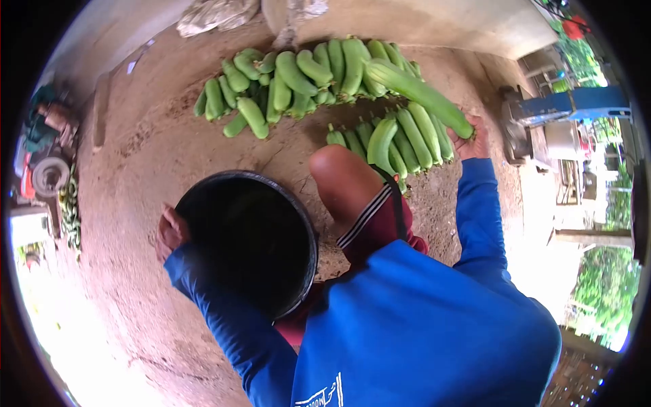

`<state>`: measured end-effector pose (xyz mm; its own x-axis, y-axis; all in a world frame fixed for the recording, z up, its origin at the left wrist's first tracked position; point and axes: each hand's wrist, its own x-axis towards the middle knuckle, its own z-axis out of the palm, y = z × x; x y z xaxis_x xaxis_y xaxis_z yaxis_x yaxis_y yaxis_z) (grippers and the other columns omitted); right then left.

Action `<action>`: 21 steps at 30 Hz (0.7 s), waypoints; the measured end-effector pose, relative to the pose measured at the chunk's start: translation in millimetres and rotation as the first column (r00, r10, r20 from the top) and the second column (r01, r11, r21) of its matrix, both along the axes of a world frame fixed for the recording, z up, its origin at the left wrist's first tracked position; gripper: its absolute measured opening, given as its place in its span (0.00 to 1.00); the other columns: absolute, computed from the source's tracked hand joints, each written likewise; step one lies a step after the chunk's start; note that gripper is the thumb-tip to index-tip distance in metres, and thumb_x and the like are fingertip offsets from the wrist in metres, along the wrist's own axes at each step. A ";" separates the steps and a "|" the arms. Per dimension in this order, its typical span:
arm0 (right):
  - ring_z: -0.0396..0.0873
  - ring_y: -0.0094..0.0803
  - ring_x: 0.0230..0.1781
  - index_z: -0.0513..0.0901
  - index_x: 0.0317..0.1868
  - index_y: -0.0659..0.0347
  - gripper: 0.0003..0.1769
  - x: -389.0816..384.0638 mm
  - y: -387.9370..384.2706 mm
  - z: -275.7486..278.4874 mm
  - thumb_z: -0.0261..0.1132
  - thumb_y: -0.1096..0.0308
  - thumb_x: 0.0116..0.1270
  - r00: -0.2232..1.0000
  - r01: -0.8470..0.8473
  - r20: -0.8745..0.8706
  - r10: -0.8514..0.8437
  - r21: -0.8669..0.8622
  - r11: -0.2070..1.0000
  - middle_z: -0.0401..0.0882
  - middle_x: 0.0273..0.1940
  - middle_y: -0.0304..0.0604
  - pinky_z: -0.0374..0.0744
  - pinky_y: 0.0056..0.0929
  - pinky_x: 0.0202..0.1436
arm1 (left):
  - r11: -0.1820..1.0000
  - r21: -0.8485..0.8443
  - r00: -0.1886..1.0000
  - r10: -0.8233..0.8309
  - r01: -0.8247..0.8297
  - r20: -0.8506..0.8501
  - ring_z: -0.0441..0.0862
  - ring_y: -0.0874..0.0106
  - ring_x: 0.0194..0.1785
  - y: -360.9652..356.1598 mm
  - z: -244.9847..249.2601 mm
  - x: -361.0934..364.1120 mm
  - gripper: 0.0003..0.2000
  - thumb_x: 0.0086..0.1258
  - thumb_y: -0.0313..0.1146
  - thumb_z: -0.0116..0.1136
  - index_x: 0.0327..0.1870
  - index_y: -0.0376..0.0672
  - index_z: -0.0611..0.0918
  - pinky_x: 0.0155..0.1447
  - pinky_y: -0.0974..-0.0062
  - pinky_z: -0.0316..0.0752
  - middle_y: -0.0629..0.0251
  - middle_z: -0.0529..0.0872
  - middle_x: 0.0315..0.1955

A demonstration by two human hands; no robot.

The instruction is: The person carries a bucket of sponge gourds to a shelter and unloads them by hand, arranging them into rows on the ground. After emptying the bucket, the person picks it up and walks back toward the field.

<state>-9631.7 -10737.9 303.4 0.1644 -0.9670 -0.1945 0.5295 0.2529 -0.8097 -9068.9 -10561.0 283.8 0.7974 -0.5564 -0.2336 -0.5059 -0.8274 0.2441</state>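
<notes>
Right hand [472, 139], two o'clock, grips one end of a smooth, elongated green gourd [422, 93]. Left hand [172, 233] is at round black tub [312, 237]'s nine-o'clock rim; closure indeterminable.

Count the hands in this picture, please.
2: the left hand is beside the black tub, and the right hand holds one end of a long green vegetable.

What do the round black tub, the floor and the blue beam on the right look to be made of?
The tub looks like plastic, possibly rubber: black, with a dull sheen along its thick rim. The floor seems bare concrete or packed earth, matte, brown and stained. The beam looks painted, its blue worn and patchy; metal or wood, I can't tell.
</notes>
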 end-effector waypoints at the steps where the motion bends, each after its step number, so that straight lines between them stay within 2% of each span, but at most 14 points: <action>1: 0.81 0.36 0.46 0.73 0.56 0.69 0.23 -15.4 1.4 -16.5 0.58 0.63 0.65 0.987 0.138 -0.087 -0.134 0.041 0.990 0.78 0.52 0.49 0.87 0.32 0.40 | 1.000 -0.010 1.000 0.002 -0.002 0.004 0.74 0.51 0.60 0.5 -3.6 2.5 0.36 0.70 0.62 0.25 0.57 0.43 0.79 0.64 0.57 0.66 0.51 0.80 0.53; 2: 0.81 0.37 0.46 0.73 0.55 0.69 0.23 -28.7 3.2 -34.2 0.58 0.63 0.64 0.950 0.273 -0.176 -0.257 0.073 0.959 0.78 0.52 0.49 0.87 0.32 0.40 | 1.000 -0.019 1.000 0.008 -0.008 0.010 0.74 0.52 0.60 0.3 -6.2 2.7 0.36 0.70 0.63 0.25 0.57 0.44 0.79 0.64 0.57 0.65 0.51 0.80 0.54; 9: 0.79 0.38 0.46 0.74 0.53 0.66 0.22 -62.5 33.5 -168.0 0.63 0.63 0.61 0.881 0.474 -0.128 -0.456 0.242 0.847 0.77 0.51 0.49 0.87 0.37 0.42 | 0.997 -0.034 0.994 0.065 -0.063 0.090 0.74 0.53 0.60 0.5 -13.7 -2.5 0.36 0.70 0.65 0.26 0.59 0.45 0.78 0.64 0.57 0.65 0.53 0.79 0.55; 11: 0.78 0.40 0.48 0.72 0.55 0.63 0.23 -50.3 48.2 -195.9 0.63 0.64 0.61 0.809 0.587 -0.192 -0.556 0.337 0.737 0.74 0.54 0.49 0.85 0.42 0.44 | 0.996 -0.059 0.991 0.078 -0.072 0.110 0.74 0.53 0.60 0.9 -14.9 -3.7 0.37 0.69 0.66 0.28 0.59 0.45 0.78 0.64 0.57 0.64 0.54 0.79 0.55; 12: 0.78 0.40 0.48 0.72 0.55 0.63 0.23 -46.8 54.8 -206.0 0.63 0.64 0.61 0.807 0.589 -0.193 -0.559 0.342 0.732 0.74 0.54 0.49 0.85 0.42 0.44 | 0.996 -0.054 0.991 0.073 -0.067 0.112 0.74 0.53 0.60 1.4 -14.6 -4.4 0.37 0.69 0.66 0.28 0.59 0.45 0.78 0.64 0.57 0.64 0.54 0.79 0.55; 14: 0.78 0.42 0.49 0.70 0.57 0.61 0.24 -42.2 63.1 -221.7 0.63 0.65 0.62 0.833 0.554 -0.228 -0.504 0.351 0.755 0.72 0.56 0.50 0.82 0.48 0.48 | 0.996 -0.058 0.987 0.079 -0.072 0.139 0.73 0.53 0.60 1.4 -14.1 -6.4 0.37 0.69 0.66 0.28 0.58 0.45 0.78 0.64 0.57 0.64 0.54 0.79 0.55; 15: 0.76 0.44 0.50 0.69 0.58 0.61 0.29 -51.1 63.5 -233.1 0.69 0.64 0.58 0.851 0.521 -0.212 -0.480 0.450 0.725 0.73 0.54 0.51 0.78 0.48 0.53 | 0.996 -0.051 0.987 0.073 -0.066 0.142 0.73 0.53 0.60 0.7 -14.6 -6.6 0.37 0.69 0.66 0.28 0.58 0.45 0.78 0.64 0.57 0.64 0.54 0.79 0.55; 16: 0.76 0.44 0.50 0.69 0.58 0.61 0.29 -61.8 71.5 -252.0 0.69 0.64 0.58 0.849 0.525 -0.214 -0.484 0.457 0.718 0.73 0.54 0.51 0.78 0.48 0.53 | 0.996 -0.040 0.984 0.089 -0.084 0.155 0.73 0.53 0.60 -0.2 -15.2 -6.7 0.36 0.69 0.66 0.28 0.58 0.45 0.78 0.64 0.57 0.64 0.54 0.79 0.55; 17: 0.75 0.45 0.52 0.69 0.59 0.62 0.33 -72.4 81.3 -273.5 0.72 0.64 0.54 0.609 0.415 -0.738 -0.289 -0.014 0.910 0.73 0.54 0.52 0.77 0.45 0.54 | 0.994 -0.030 0.980 0.106 -0.102 0.168 0.73 0.54 0.61 -0.7 -15.9 -6.4 0.36 0.70 0.66 0.28 0.58 0.45 0.78 0.64 0.57 0.63 0.55 0.79 0.55; 18: 0.74 0.45 0.53 0.68 0.59 0.63 0.38 -74.6 85.5 -279.4 0.76 0.63 0.50 0.043 -0.030 -0.960 -0.278 -0.279 0.960 0.73 0.54 0.54 0.77 0.43 0.54 | 0.995 -0.025 0.980 0.099 -0.096 0.170 0.73 0.54 0.61 -0.3 -19.1 -4.5 0.36 0.70 0.66 0.28 0.58 0.45 0.78 0.64 0.57 0.63 0.55 0.79 0.55; 19: 0.74 0.45 0.53 0.68 0.59 0.63 0.38 -78.1 86.6 -284.3 0.76 0.63 0.50 0.044 -0.024 -0.961 -0.274 -0.275 0.961 0.73 0.54 0.54 0.77 0.43 0.54 | 0.995 -0.042 0.974 0.093 -0.086 0.206 0.75 0.52 0.58 1.2 -24.2 -1.1 0.35 0.70 0.64 0.27 0.56 0.44 0.79 0.62 0.56 0.65 0.54 0.81 0.53; 21: 0.73 0.47 0.55 0.66 0.60 0.65 0.45 -78.7 83.7 -289.7 0.80 0.62 0.43 0.119 -0.013 -0.964 -0.237 -0.240 0.971 0.72 0.54 0.55 0.76 0.39 0.56 | 0.996 -0.060 0.966 0.083 -0.071 0.246 0.76 0.51 0.55 0.3 -25.3 1.2 0.35 0.71 0.62 0.27 0.55 0.44 0.80 0.59 0.54 0.66 0.54 0.82 0.51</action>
